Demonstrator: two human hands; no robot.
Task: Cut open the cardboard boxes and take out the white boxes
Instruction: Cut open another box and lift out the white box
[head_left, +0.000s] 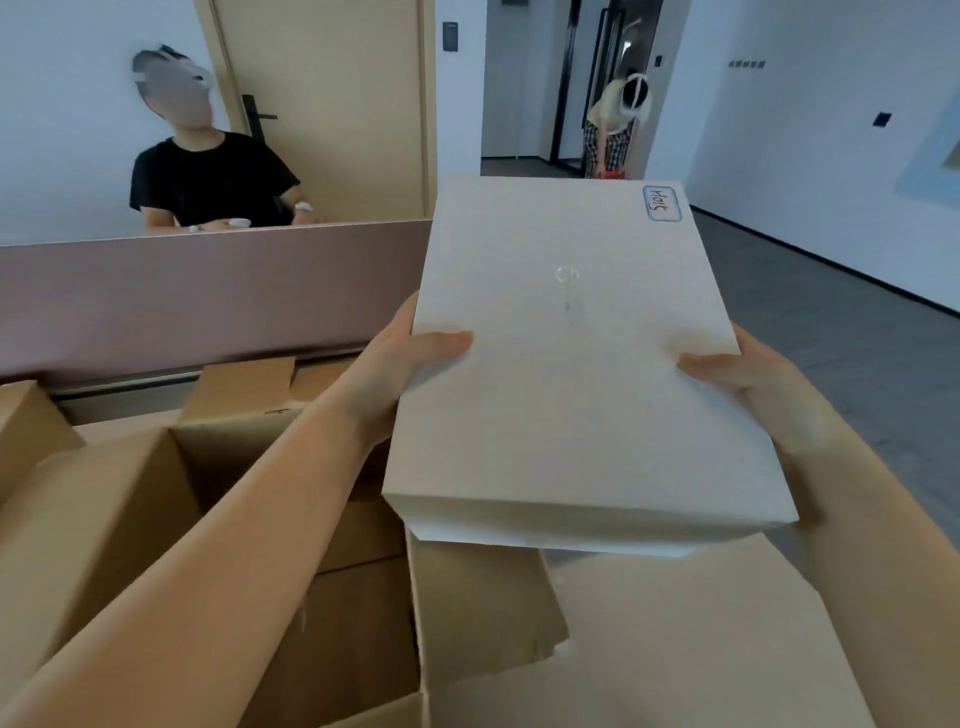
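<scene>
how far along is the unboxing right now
Done: the cardboard box below stands open with flaps up. In hand: the left hand and right hand hold one white box lifted clear of it. Left: setting it down; whether more remain inside isn't visible.

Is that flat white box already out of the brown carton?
Out: both hands hold the flat white box in the air above the opened brown cardboard carton.

We are showing two bare forearms, no sleeves reaching them; our left grip (410, 358) and right grip (753, 384) are wearing nothing.
</scene>
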